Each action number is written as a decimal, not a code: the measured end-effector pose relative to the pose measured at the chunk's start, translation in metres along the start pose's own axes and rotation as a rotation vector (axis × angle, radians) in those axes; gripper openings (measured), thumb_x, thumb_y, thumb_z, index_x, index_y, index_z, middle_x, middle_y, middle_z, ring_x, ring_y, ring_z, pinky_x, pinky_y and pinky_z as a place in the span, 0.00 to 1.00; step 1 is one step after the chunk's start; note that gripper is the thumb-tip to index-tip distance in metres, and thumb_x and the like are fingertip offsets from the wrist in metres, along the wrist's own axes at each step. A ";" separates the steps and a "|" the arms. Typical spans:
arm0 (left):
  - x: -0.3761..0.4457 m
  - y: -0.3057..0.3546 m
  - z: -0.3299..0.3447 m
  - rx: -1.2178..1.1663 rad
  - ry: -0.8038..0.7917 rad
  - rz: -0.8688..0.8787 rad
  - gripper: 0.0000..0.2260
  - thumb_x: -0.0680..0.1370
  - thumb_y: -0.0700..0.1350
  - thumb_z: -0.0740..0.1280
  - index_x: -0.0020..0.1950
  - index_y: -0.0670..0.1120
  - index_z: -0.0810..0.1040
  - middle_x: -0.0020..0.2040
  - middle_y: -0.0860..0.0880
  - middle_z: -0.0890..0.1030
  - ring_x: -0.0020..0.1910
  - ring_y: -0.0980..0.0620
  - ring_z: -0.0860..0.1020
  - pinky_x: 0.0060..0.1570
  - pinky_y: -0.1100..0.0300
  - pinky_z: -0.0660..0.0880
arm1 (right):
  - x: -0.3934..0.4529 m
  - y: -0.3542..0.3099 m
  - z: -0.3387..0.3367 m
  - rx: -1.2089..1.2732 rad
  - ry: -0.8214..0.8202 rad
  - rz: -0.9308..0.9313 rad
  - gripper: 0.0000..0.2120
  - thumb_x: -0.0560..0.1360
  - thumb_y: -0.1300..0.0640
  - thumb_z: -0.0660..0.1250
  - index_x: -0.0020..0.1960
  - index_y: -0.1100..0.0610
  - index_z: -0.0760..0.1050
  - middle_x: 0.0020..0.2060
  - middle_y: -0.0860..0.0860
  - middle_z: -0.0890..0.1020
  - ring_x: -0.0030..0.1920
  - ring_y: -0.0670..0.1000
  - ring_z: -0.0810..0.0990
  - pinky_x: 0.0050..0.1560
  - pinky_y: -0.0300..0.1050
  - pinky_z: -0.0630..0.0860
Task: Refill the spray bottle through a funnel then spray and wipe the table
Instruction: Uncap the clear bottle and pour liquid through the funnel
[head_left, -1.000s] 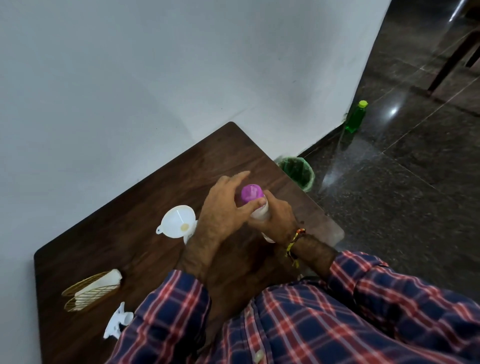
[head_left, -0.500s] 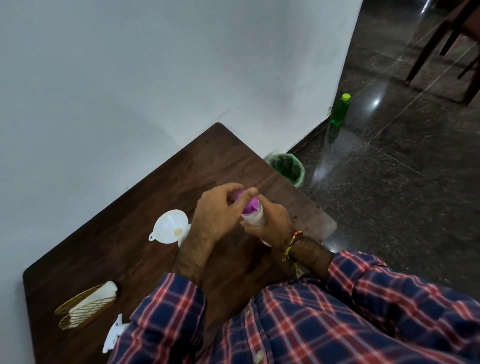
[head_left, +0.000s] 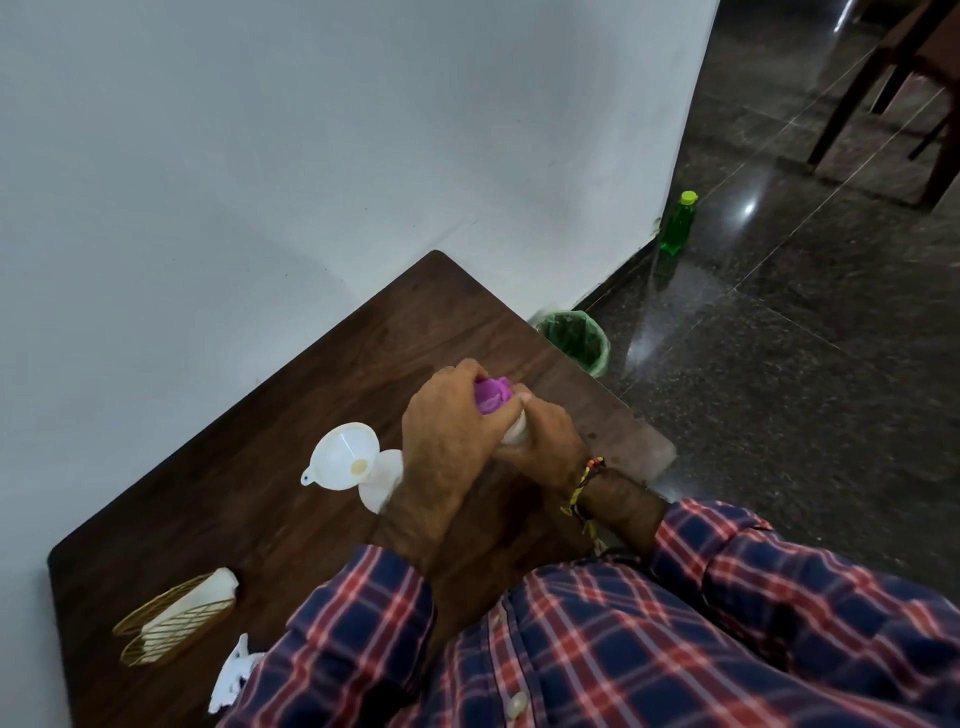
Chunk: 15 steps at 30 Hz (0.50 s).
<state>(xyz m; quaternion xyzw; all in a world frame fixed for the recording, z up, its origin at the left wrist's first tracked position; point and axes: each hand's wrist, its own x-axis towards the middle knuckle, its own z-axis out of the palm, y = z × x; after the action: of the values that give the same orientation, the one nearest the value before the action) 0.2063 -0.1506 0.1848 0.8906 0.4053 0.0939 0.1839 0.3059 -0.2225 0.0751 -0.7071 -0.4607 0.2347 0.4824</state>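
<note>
From the head view, a white bottle (head_left: 515, 434) is gripped over the brown table (head_left: 291, 410) by the right hand (head_left: 545, 441), fingers curled round its body. Its purple cap (head_left: 492, 396) is pinched by the curled fingers of the left hand (head_left: 447, 436). A white funnel (head_left: 343, 456) is seated in a white container (head_left: 382, 480) just left of the hands. A gold wire holder (head_left: 171, 621) lies near the table's left end.

Dim, bluish indoor light. Bright glare spots streak the polished floor (head_left: 748, 208). The wall (head_left: 311, 156) grades into soft shadow near the table (head_left: 234, 519). Wide-angle bending curves the edges; the hands look slightly blurred.
</note>
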 end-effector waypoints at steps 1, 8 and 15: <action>-0.002 0.006 -0.001 0.053 0.010 -0.063 0.24 0.74 0.62 0.69 0.61 0.47 0.76 0.53 0.49 0.80 0.50 0.52 0.78 0.51 0.61 0.74 | 0.000 -0.001 0.000 0.016 0.007 -0.009 0.24 0.67 0.44 0.74 0.57 0.53 0.73 0.46 0.48 0.83 0.45 0.48 0.83 0.47 0.51 0.80; 0.001 0.004 0.003 -0.051 -0.211 -0.018 0.36 0.73 0.62 0.71 0.76 0.52 0.62 0.72 0.49 0.68 0.69 0.48 0.70 0.67 0.51 0.70 | -0.003 0.000 0.002 -0.028 -0.041 0.021 0.29 0.65 0.36 0.67 0.58 0.55 0.75 0.47 0.41 0.79 0.44 0.45 0.80 0.46 0.45 0.79; 0.010 -0.008 0.000 0.102 -0.276 0.007 0.24 0.75 0.58 0.70 0.67 0.49 0.73 0.63 0.49 0.77 0.59 0.51 0.76 0.62 0.59 0.71 | -0.006 0.012 0.007 -0.019 -0.055 0.081 0.25 0.67 0.49 0.77 0.59 0.54 0.74 0.48 0.45 0.82 0.48 0.48 0.82 0.50 0.47 0.79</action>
<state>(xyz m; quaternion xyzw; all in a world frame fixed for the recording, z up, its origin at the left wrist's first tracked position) 0.2070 -0.1384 0.1814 0.9046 0.3771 -0.0496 0.1923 0.3024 -0.2262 0.0611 -0.7230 -0.4470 0.2692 0.4527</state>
